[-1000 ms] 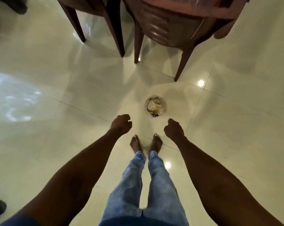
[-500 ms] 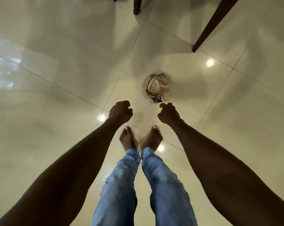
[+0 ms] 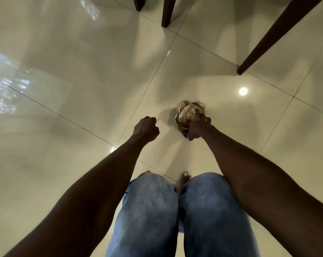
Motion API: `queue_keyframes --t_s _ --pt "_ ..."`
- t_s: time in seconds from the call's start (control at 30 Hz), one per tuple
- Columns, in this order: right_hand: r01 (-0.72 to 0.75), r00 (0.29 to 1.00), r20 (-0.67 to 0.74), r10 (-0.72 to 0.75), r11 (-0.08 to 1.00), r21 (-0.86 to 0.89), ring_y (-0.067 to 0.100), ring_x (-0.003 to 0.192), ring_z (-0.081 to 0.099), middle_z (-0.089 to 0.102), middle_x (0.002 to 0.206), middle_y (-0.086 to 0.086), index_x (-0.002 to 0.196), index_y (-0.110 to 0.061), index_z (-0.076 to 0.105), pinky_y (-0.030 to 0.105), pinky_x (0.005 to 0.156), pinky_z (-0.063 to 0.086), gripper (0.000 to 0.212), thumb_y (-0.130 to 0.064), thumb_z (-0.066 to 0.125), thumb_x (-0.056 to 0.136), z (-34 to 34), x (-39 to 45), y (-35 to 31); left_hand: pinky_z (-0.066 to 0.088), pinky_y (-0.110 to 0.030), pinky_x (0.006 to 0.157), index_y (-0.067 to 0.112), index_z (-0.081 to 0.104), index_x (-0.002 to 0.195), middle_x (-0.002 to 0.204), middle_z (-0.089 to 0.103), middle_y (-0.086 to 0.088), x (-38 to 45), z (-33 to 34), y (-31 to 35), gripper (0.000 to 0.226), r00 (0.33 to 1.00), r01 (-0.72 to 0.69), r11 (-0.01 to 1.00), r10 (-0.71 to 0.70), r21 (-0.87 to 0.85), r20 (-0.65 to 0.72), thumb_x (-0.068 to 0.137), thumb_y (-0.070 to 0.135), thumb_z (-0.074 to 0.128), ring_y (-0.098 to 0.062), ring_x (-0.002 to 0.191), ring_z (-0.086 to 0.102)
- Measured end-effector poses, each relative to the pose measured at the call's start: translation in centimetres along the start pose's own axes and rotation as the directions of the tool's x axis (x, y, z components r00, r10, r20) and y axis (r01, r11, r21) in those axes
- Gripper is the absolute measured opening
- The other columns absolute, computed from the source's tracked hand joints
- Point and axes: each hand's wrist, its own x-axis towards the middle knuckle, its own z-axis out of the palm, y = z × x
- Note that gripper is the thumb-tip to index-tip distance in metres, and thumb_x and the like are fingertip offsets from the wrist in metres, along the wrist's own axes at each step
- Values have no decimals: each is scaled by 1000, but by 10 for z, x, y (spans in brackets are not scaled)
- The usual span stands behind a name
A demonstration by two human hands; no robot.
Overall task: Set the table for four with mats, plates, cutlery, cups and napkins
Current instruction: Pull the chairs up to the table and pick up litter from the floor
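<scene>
1. Now your right hand (image 3: 198, 127) is down at the napkin (image 3: 186, 115), a crumpled beige ball that lies on the floor (image 3: 83, 89). The fingers (image 3: 201, 116) curl over its right side and grip it.
2. Your left hand (image 3: 146, 129) hangs just beside it, to the left, apart from the napkin. Its fingers are curled into a fist and hold nothing.
3. The napkin is on a pale glossy tile, in front of your knees in blue jeans (image 3: 149, 210); a purple bit shows at its near edge.
4. One bare foot (image 3: 182, 180) shows between the knees.
5. Three dark chair legs (image 3: 279, 32) stand at the top, well apart from the napkin.
</scene>
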Motion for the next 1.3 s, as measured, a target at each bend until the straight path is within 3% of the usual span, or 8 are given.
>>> queue_keyframes --t_s 0.07,0.23,0.43,0.6,0.7,0.87,1.03,1.3 --pt "24 1000 -14 -24 999 47 37 145 7 -13 160 9 153 -12 20 42 114 20 105 -43 80 73 -4 -3 2 44 -34 82 7 61 113 119 59 -11 2 0 -5 26 1000 -4 1000 4 9 4 90 16 54 -31 109 56" --pt "206 941 -310 -139 959 194 37 128 37 20 159 7 144 -2 40 42 107 37 75 -22 75 80 -25 -50 -3 45 -36 83 7 61 115 121 58 -11 -28 -21 -7 28 1000 1 1000 -1 -3 3 91 17 52 -31 111 56" --pt "244 880 -466 -88 927 286 39 109 55 56 119 23 116 6 57 37 86 43 36 -2 60 82 -74 -182 -31 44 -33 80 8 62 113 120 59 -10 -132 -103 4 27 999 27 996 -31 -88 -42 90 17 53 -31 111 55" --pt "203 899 -434 55 827 524 42 101 60 61 106 29 102 10 66 38 77 46 23 -2 54 85 -153 -324 -68 45 -33 82 5 63 114 121 61 -14 -245 -218 14 28 990 102 975 -120 -199 -80 89 15 53 -33 111 56" --pt "175 919 -371 130 711 682 34 90 64 68 96 20 87 -1 67 32 70 45 12 -1 56 82 -204 -398 -95 47 -34 86 6 65 115 122 62 -15 -306 -289 13 30 974 130 950 -176 -285 -143 88 14 53 -34 113 57" --pt "173 948 -288 134 541 823 24 94 56 56 105 5 119 -11 50 29 73 44 40 -4 58 80 -277 -480 -160 47 -34 86 7 66 113 119 65 -15 -384 -382 -10 31 920 147 873 -293 -466 -259 85 13 52 -34 112 58" --pt "271 948 -317 -17 562 781 21 78 59 66 88 9 92 -2 68 25 52 37 14 -7 59 82 -330 -510 -264 45 -34 90 8 63 120 123 62 -15 -414 -446 -82 34 874 147 856 -347 -496 -339 89 15 51 -33 116 56" --pt "248 955 -296 27 478 843 19 82 48 56 91 13 90 -2 55 29 67 36 9 0 47 88 -373 -514 -462 49 -36 77 5 62 102 110 64 -13 -418 -540 -255 26 810 244 791 -484 -561 -330 84 9 45 -34 97 59"
